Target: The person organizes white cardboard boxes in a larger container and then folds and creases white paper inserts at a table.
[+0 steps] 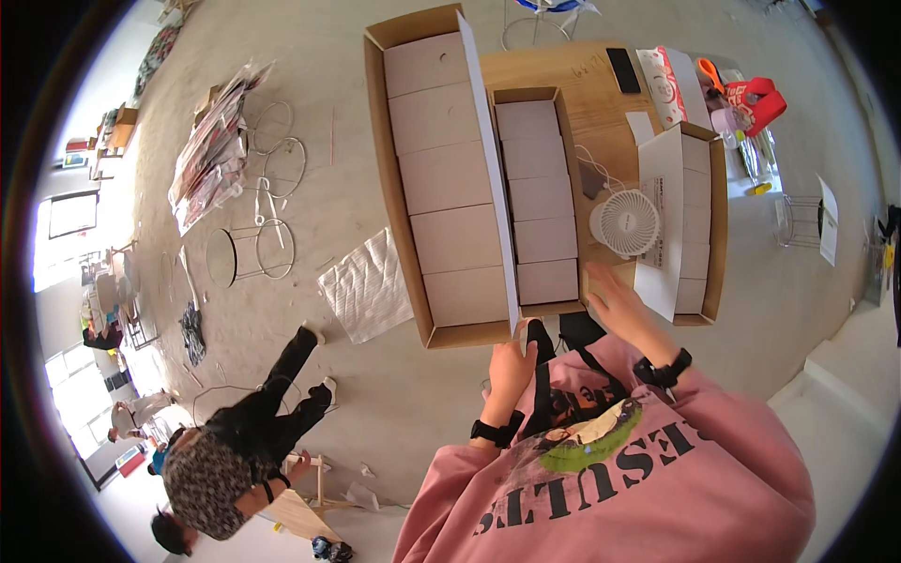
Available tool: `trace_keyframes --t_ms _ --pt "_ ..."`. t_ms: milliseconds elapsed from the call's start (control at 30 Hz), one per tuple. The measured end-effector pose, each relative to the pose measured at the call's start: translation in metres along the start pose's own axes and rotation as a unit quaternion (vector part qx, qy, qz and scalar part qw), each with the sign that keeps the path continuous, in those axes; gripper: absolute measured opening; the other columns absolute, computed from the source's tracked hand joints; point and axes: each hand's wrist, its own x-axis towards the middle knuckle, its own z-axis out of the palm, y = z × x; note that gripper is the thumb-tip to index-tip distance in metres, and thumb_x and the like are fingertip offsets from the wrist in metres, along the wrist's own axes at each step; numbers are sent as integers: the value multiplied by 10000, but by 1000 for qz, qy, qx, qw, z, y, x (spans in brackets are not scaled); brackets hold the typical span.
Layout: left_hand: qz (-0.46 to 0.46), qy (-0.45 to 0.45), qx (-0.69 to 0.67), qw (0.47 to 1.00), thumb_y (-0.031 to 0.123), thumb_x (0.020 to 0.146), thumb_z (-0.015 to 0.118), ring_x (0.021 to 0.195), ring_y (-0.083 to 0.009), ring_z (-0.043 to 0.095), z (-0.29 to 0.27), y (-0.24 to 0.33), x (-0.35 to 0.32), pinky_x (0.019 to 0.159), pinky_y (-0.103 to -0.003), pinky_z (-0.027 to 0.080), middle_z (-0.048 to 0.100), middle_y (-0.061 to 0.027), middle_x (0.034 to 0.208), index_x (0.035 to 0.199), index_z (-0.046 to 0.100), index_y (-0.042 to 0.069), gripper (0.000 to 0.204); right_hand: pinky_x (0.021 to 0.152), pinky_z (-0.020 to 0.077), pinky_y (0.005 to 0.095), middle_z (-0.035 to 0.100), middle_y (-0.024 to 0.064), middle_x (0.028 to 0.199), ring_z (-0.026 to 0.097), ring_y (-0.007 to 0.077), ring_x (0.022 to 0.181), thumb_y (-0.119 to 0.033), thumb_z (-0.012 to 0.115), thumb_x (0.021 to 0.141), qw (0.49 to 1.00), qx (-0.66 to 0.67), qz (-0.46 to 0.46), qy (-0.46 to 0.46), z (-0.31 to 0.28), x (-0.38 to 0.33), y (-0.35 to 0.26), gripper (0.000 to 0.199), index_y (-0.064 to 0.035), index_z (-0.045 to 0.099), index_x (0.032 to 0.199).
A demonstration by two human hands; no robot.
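Observation:
A long cardboard box [420, 340] holds a row of white boxes [447, 178], with its white flap [489, 141] standing along the right side. My left hand [510, 373] is at its near right corner, fingers closed on the edge there. Beside the flap is a smaller cardboard box [567, 103], filled with a row of smaller white boxes [540, 197]. My right hand [621, 308] lies by that box's near right corner, fingers stretched out and holding nothing. Just beyond it is a white round fan [627, 223].
A third open carton [715, 235] with white boxes stands at right on the wooden table [535, 70]. A black phone [622, 70], a red bag [758, 103] and orange-handled scissors [710, 73] lie farther off. Stools [222, 258] and another person [216, 469] are at left.

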Motion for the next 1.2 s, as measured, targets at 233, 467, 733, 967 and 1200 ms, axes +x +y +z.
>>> trace_keyframes --t_ms 233,467,733,967,1200 --pt "-43 -54 5 998 190 799 580 1083 -372 503 -3 34 13 860 -437 439 507 -211 1188 1295 392 54 548 969 379 420 377 218 1322 402 372 1197 -116 514 828 996 -56 -16 -62 32 57 2 475 23 388 1264" --pt "-73 -94 25 993 171 800 575 1108 -421 463 2 41 32 935 -437 387 467 -278 1197 1298 362 -20 575 998 356 398 365 193 1332 363 328 1245 -82 498 794 972 -186 -136 -49 49 78 16 429 31 460 1207" --pt "-65 -38 -57 996 114 796 562 1105 -476 433 22 19 36 951 -458 359 450 -364 1156 1262 345 -102 558 1008 346 394 364 208 1328 357 324 1256 -77 509 771 959 -234 -140 -74 54 92 33 444 29 466 1200" --pt "-60 -9 -44 997 105 796 561 1114 -471 428 24 23 36 955 -449 355 453 -352 1166 1252 357 -96 538 999 356 390 365 221 1330 374 326 1247 -98 517 763 950 -264 -135 -94 57 98 34 450 26 473 1194" --pt "-86 -9 -45 995 118 811 549 1112 -460 439 22 27 36 962 -440 354 464 -332 1173 1255 351 -91 529 972 385 400 372 219 1324 381 331 1242 -108 515 766 944 -276 -151 -103 55 98 31 435 24 488 1179"
